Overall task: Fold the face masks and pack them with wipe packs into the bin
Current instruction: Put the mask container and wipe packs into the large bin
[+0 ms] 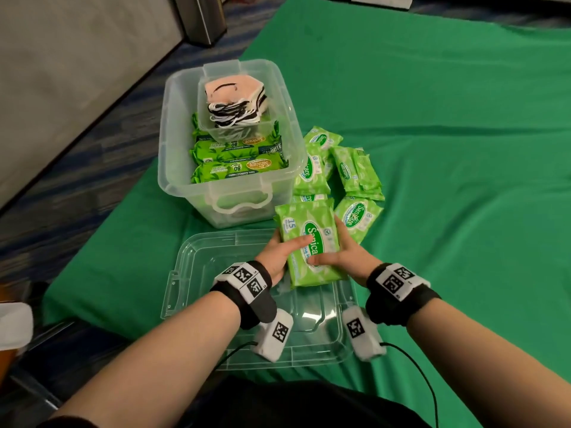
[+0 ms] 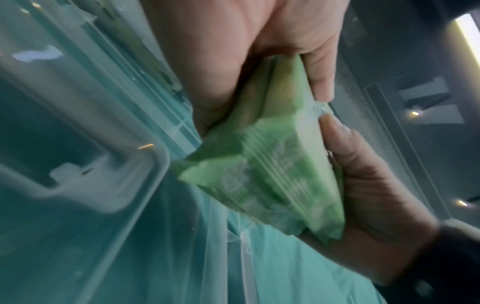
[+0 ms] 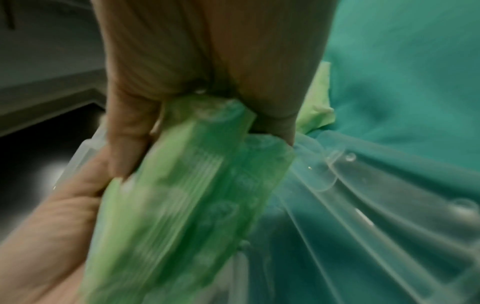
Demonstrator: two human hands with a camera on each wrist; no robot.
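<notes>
Your left hand and right hand are both clamped on a stack of light green wipe packs, thumbs across the top pack and fingers curled underneath, one hand on each long edge. The wrist views show several thin packs pressed together, blurred, so I cannot count them. The stack hangs just above the clear lid lying directly under your hands.

The bin stands ahead of your hands and a little to the left, with larger wipe packs on its floor and an inner tray of folded face masks sitting at its far end. More loose packs lie just ahead of your right hand.

The risk is that the slick wrappers slide against each other: if either hand eases its squeeze during the carry, the middle packs will likely squirt out and scatter onto the lid. The open space in the bin looks narrow beside the tray, so a tilted stack could catch the near rim or nudge the tray and upset the masks.
</notes>
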